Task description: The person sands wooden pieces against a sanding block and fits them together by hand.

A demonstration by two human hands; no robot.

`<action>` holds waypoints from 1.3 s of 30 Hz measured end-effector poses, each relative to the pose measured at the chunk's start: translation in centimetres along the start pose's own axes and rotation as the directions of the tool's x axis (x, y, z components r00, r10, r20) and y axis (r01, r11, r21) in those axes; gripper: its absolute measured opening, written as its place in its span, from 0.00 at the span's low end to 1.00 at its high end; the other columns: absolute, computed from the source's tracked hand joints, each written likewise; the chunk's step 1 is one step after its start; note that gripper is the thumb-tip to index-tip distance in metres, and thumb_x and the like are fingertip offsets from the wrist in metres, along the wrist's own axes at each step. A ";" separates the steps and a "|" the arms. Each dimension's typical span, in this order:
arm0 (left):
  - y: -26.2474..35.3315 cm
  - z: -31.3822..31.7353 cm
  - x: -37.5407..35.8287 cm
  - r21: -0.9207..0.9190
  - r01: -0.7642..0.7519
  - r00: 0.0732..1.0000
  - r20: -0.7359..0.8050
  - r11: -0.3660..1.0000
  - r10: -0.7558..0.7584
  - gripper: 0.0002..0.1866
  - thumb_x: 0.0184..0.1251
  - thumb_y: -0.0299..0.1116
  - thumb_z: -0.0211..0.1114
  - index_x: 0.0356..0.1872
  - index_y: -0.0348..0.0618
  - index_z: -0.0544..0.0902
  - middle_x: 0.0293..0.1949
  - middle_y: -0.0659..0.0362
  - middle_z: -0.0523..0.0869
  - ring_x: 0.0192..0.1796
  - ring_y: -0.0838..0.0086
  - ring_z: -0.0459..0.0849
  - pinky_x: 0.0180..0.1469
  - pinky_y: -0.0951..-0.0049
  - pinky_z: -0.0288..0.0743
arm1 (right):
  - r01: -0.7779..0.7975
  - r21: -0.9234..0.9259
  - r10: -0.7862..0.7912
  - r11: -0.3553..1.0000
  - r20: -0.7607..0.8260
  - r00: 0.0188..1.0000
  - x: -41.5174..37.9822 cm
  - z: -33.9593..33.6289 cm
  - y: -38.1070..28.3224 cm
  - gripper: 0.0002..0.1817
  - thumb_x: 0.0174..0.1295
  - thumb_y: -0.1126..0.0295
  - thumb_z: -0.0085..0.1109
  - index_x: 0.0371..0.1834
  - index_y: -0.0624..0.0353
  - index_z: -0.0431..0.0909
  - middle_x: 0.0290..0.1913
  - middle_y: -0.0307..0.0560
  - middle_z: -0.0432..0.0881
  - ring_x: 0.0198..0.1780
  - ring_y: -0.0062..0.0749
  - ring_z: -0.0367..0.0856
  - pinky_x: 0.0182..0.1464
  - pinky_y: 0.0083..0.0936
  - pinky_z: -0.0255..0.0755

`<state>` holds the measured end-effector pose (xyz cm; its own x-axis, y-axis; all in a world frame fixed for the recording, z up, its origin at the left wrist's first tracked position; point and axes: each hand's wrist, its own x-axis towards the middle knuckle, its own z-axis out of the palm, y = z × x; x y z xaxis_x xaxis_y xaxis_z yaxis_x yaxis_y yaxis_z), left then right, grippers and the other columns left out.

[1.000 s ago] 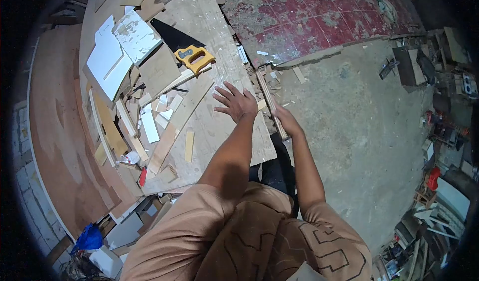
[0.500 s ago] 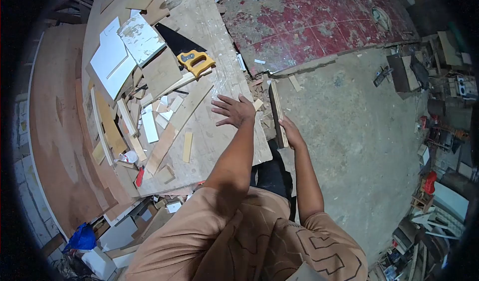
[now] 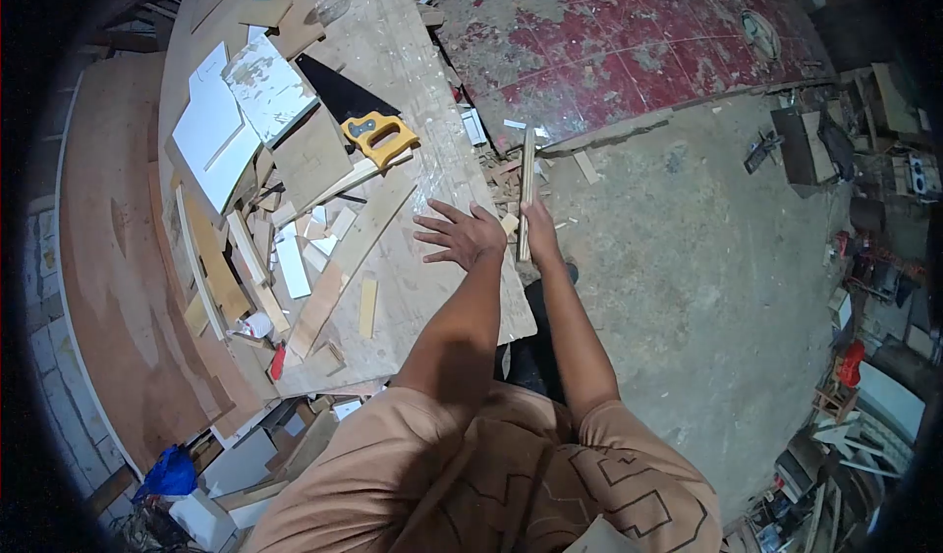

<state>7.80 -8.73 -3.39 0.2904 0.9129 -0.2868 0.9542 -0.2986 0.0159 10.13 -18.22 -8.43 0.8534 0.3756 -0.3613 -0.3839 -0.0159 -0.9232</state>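
Note:
My left hand (image 3: 464,233) is spread over the right edge of the wooden worktable (image 3: 447,298), fingers apart, with nothing in it. Just right of that edge, my right hand (image 3: 540,229) grips a narrow wooden board (image 3: 527,170) by its lower part. The board stands nearly lengthwise in view, its layered edge facing up. A hand saw with a yellow handle (image 3: 381,140) and dark blade lies on the table beyond my left hand. A long flat wood strip (image 3: 359,239) and a short pale strip (image 3: 368,307) lie left of that hand.
White panels (image 3: 211,126), a paint-flecked board (image 3: 270,91) and several offcuts cover the table's left side. A large brown sheet (image 3: 123,258) stands farther left. Concrete floor (image 3: 658,258) lies to the right, with piled tools and scrap along its far edge.
My right hand has brought the board left, closer to the table edge, and turned it so its dark face no longer shows. My left hand has stayed nearly in place, spread.

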 end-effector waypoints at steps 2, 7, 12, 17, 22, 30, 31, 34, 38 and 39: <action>-0.1 0.0 0.0 0.012 0.000 1.000 0.011 1.000 0.000 0.42 0.73 0.52 0.44 0.77 0.41 0.38 0.76 0.34 0.34 0.76 0.34 0.33 0.68 0.24 0.36 | 0.022 0.074 -0.016 0.997 -0.089 0.996 0.5 0.2 0.9 0.31 0.71 0.64 0.45 0.75 0.64 0.55 0.73 0.55 0.63 0.74 0.36 0.59 0.73 0.26 0.49; -0.1 0.4 0.2 0.004 0.002 1.000 0.015 1.000 -0.002 0.42 0.73 0.53 0.43 0.77 0.42 0.38 0.76 0.35 0.33 0.77 0.35 0.33 0.68 0.24 0.36 | -0.294 0.037 0.294 0.955 0.012 0.956 -6.1 -3.5 -1.6 0.28 0.68 0.60 0.53 0.67 0.66 0.68 0.60 0.48 0.77 0.60 0.32 0.75 0.64 0.24 0.64; -0.1 0.3 0.3 0.027 0.008 1.000 0.021 1.000 -0.009 0.42 0.73 0.53 0.44 0.77 0.41 0.38 0.76 0.35 0.33 0.77 0.35 0.33 0.68 0.24 0.37 | -0.484 0.357 0.463 0.799 0.148 0.874 -5.5 -5.4 3.3 0.30 0.66 0.55 0.56 0.65 0.66 0.70 0.58 0.51 0.78 0.53 0.33 0.80 0.54 0.27 0.74; 0.0 0.5 0.3 0.033 -0.003 1.000 0.004 0.999 0.003 0.41 0.73 0.52 0.44 0.77 0.41 0.38 0.76 0.35 0.33 0.76 0.34 0.33 0.67 0.24 0.38 | -0.560 0.442 0.587 0.701 0.088 0.805 0.3 -0.9 -0.8 0.25 0.66 0.55 0.53 0.60 0.62 0.73 0.51 0.49 0.81 0.50 0.33 0.81 0.54 0.29 0.74; -0.1 0.6 0.2 0.006 -0.005 1.000 0.000 1.000 0.005 0.42 0.72 0.51 0.44 0.77 0.41 0.38 0.76 0.34 0.33 0.76 0.34 0.33 0.67 0.24 0.38 | -0.343 0.075 0.341 0.936 0.041 0.939 -3.0 -2.8 -0.5 0.29 0.68 0.57 0.51 0.69 0.64 0.68 0.62 0.49 0.77 0.63 0.32 0.73 0.64 0.24 0.63; -0.2 0.2 0.2 0.015 -0.003 1.000 0.020 1.000 0.002 0.42 0.73 0.52 0.44 0.77 0.41 0.38 0.76 0.34 0.33 0.76 0.34 0.33 0.67 0.24 0.38 | -0.042 -0.116 0.051 0.992 0.073 0.996 -2.7 -1.5 0.0 0.34 0.65 0.73 0.47 0.76 0.61 0.54 0.75 0.53 0.60 0.75 0.38 0.57 0.73 0.26 0.50; -0.1 0.2 0.2 0.014 -0.005 1.000 0.021 1.000 0.005 0.42 0.73 0.52 0.44 0.77 0.41 0.38 0.76 0.34 0.33 0.76 0.34 0.33 0.67 0.24 0.38 | -0.039 -0.113 0.048 0.993 0.076 0.996 -1.6 -0.5 -0.3 0.34 0.65 0.73 0.47 0.76 0.61 0.54 0.75 0.53 0.60 0.75 0.38 0.57 0.73 0.26 0.50; -0.1 0.3 0.2 0.012 -0.005 1.000 -0.002 1.000 0.005 0.42 0.73 0.52 0.44 0.77 0.41 0.38 0.76 0.35 0.33 0.76 0.34 0.33 0.68 0.24 0.37 | -0.045 0.100 0.056 0.994 -0.113 0.992 0.2 0.6 -0.2 0.36 0.63 0.75 0.50 0.76 0.61 0.52 0.76 0.53 0.59 0.75 0.39 0.58 0.74 0.26 0.48; -0.2 0.3 0.2 0.001 -0.003 1.000 0.011 1.000 0.003 0.42 0.73 0.52 0.44 0.77 0.41 0.38 0.76 0.35 0.33 0.76 0.34 0.33 0.68 0.24 0.37 | 0.094 -0.119 -0.091 0.988 0.031 0.995 -3.5 -2.6 2.7 0.34 0.62 0.74 0.48 0.75 0.64 0.57 0.74 0.51 0.63 0.72 0.33 0.62 0.73 0.26 0.49; -0.2 0.2 0.2 -0.007 -0.006 1.000 0.014 1.000 0.006 0.42 0.73 0.52 0.44 0.77 0.42 0.37 0.76 0.35 0.33 0.77 0.35 0.32 0.68 0.24 0.36 | 0.025 -0.021 -0.022 0.999 0.125 0.992 -4.9 -4.4 3.6 0.33 0.62 0.73 0.48 0.74 0.64 0.59 0.72 0.49 0.65 0.72 0.32 0.63 0.73 0.26 0.49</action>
<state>7.63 -8.60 -3.66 0.2951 0.9072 -0.2998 0.9530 -0.3021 0.0238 6.13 -24.14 -10.56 0.8109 0.4888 -0.3217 -0.3548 -0.0263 -0.9346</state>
